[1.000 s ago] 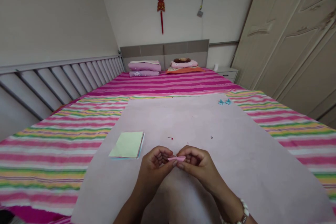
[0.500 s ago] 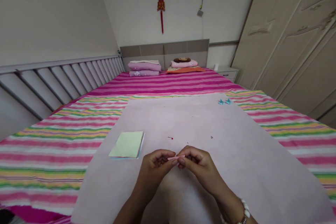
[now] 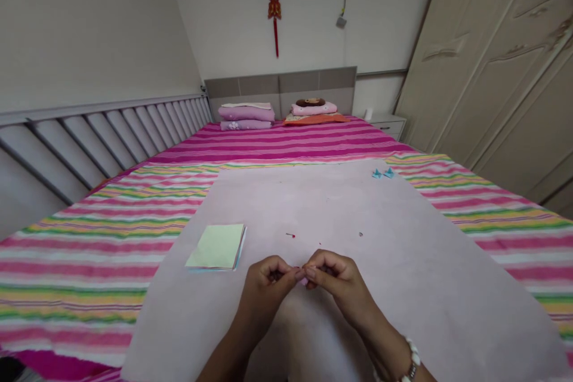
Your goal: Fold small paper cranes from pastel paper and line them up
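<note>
Head view, the only one we have. Left hand point(image 3: 265, 287) and right hand point(image 3: 339, 279) meet tip to tip over the near part of the pale board point(image 3: 313, 197) on the bed point(image 3: 102, 262). Both are pinching the pink paper point(image 3: 304, 281) between thumb and curled fingers; we see just a small bit of it between and below the fingertips, the rest covered, so we can't tell its full shape or folds. Looks lifted off the board, though we can't gauge the gap.

Handling, our judgement: next to no weight, so grip force hardly matters. Thin stuff, probably stiffer where layers stack, soft at single edges. Not very slippery, but small enough to twist out of a one-sided pinch. Fragile: hard squeezing would likely crush it or leave stray creases, and pulling the hands apart could tear it. Best hold, we'd say: thumb and forefinger pads at both ends, light, close to any thick edge, leaving the middle free.

Around it: paper stack point(image 3: 216, 246), pale green on top, beside the left hand, not touching; tiny red bit point(image 3: 292, 236) just beyond the hands; two blue pieces point(image 3: 376, 173) at the far right corner, well apart.
</note>
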{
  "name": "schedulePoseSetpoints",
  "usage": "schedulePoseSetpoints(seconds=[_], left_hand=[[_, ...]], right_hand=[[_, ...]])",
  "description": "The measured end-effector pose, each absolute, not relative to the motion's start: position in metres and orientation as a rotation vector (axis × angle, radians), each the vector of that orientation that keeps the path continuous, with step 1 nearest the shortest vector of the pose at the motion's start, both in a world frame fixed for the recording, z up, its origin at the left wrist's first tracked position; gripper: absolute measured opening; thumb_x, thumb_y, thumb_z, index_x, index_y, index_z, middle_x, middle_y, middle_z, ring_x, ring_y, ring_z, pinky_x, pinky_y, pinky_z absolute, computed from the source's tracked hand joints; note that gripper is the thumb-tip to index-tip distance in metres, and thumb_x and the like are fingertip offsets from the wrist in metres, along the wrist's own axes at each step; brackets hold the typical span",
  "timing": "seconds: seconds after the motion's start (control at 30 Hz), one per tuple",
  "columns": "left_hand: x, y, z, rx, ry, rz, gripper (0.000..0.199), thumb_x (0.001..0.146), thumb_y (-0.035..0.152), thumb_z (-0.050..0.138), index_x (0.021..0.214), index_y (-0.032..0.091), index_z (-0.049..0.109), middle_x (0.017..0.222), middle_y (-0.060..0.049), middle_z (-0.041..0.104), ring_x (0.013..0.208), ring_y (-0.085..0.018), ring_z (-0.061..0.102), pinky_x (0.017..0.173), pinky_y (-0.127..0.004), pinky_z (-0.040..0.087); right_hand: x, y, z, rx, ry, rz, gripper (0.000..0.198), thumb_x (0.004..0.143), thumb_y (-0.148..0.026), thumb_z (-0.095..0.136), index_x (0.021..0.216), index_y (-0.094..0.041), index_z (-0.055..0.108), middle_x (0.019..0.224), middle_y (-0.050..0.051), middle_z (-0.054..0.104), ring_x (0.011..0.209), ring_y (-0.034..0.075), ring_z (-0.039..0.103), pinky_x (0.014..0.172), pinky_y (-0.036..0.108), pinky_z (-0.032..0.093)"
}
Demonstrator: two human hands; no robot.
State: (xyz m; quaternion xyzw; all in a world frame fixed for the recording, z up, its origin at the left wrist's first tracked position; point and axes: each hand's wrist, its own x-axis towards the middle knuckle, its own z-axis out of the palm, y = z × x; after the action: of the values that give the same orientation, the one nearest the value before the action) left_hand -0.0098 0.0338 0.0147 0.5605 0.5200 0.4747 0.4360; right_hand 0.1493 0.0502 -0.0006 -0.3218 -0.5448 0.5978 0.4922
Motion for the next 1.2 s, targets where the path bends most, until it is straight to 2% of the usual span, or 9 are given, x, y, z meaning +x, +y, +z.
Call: schedulePoseSetpoints(seconds=[0.07, 0.2, 0.43, 0.63, 0.77, 0.87, 1.0, 1.2], left_hand=[[-0.011, 0.035, 0.015, 1.355, 1.282, 1.174, 0.022, 0.068, 0.033, 0.071, 0.056, 0.016, 0.065, 0.05, 0.002, 0.061, 0.049, -0.009, 0.049, 0.048, -0.019, 0.037], [-0.014, 0.036, 0.015, 1.381, 1.205, 1.118, 0.017, 0.075, 0.032, 0.064, 0.07, 0.017, 0.069, 0.063, -0.001, 0.066, 0.062, -0.013, 0.058, 0.06, -0.023, 0.045], [-0.012, 0.04, 0.004, 1.375, 1.233, 1.152, 0.025, 0.077, 0.036, 0.061, 0.062, 0.016, 0.059, 0.057, 0.002, 0.058, 0.057, -0.012, 0.052, 0.057, -0.023, 0.04], [-0.013, 0.044, 0.001, 1.276, 1.247, 1.085, 0.024, 0.076, 0.037, 0.062, 0.067, 0.015, 0.064, 0.059, 0.0, 0.06, 0.058, -0.012, 0.053, 0.058, -0.024, 0.041], [-0.016, 0.043, -0.001, 1.491, 1.286, 1.287, 0.015, 0.079, 0.031, 0.06, 0.085, 0.019, 0.066, 0.085, -0.005, 0.065, 0.08, -0.018, 0.06, 0.069, -0.028, 0.046], [-0.017, 0.042, -0.001, 1.814, 1.252, 1.364, 0.007, 0.078, 0.022, 0.061, 0.081, 0.021, 0.068, 0.101, -0.007, 0.06, 0.098, -0.021, 0.057, 0.08, -0.031, 0.046], [-0.016, 0.045, -0.004, 1.98, 1.163, 1.255, 0.014, 0.082, 0.017, 0.058, 0.083, 0.024, 0.071, 0.097, -0.006, 0.058, 0.096, -0.019, 0.057, 0.083, -0.031, 0.046], [-0.012, 0.06, -0.011, 2.011, 1.177, 1.256, 0.008, 0.08, 0.019, 0.063, 0.082, 0.022, 0.07, 0.093, -0.005, 0.058, 0.091, -0.019, 0.057, 0.082, -0.032, 0.047]], right_hand=[[0.15, 0.052, -0.002, -0.791, -1.268, 1.48, 0.018, 0.071, -0.033, 0.073, 0.067, -0.016, 0.068, 0.06, 0.001, 0.064, 0.058, 0.013, 0.056, 0.058, 0.025, 0.042], [0.151, 0.055, -0.004, -0.805, -1.21, 1.496, 0.019, 0.072, -0.034, 0.072, 0.067, -0.016, 0.069, 0.057, 0.001, 0.064, 0.056, 0.013, 0.055, 0.058, 0.026, 0.042], [0.145, 0.056, -0.008, -0.873, -1.134, 1.518, 0.024, 0.072, -0.038, 0.071, 0.064, -0.016, 0.068, 0.051, 0.001, 0.063, 0.051, 0.012, 0.053, 0.056, 0.025, 0.04], [0.144, 0.061, -0.013, -0.916, -0.959, 1.588, 0.025, 0.062, -0.035, 0.078, 0.059, -0.014, 0.064, 0.052, 0.0, 0.063, 0.049, 0.01, 0.051, 0.052, 0.023, 0.038], [0.145, 0.064, -0.012, -0.914, -0.764, 1.626, 0.028, 0.06, -0.032, 0.079, 0.052, -0.015, 0.059, 0.047, -0.002, 0.058, 0.043, 0.007, 0.045, 0.046, 0.021, 0.032], [0.144, 0.065, -0.011, -0.933, -0.663, 1.675, 0.03, 0.057, -0.031, 0.081, 0.05, -0.015, 0.056, 0.046, -0.002, 0.055, 0.04, 0.007, 0.042, 0.043, 0.021, 0.03], [0.141, 0.065, -0.012, -0.975, -0.644, 1.696, 0.031, 0.057, -0.031, 0.079, 0.048, -0.015, 0.055, 0.044, -0.003, 0.053, 0.038, 0.006, 0.041, 0.041, 0.021, 0.029], [0.142, 0.071, -0.022, -1.065, -0.66, 1.69, 0.029, 0.058, -0.033, 0.075, 0.049, -0.016, 0.053, 0.041, -0.004, 0.049, 0.036, 0.006, 0.036, 0.037, 0.021, 0.021]])
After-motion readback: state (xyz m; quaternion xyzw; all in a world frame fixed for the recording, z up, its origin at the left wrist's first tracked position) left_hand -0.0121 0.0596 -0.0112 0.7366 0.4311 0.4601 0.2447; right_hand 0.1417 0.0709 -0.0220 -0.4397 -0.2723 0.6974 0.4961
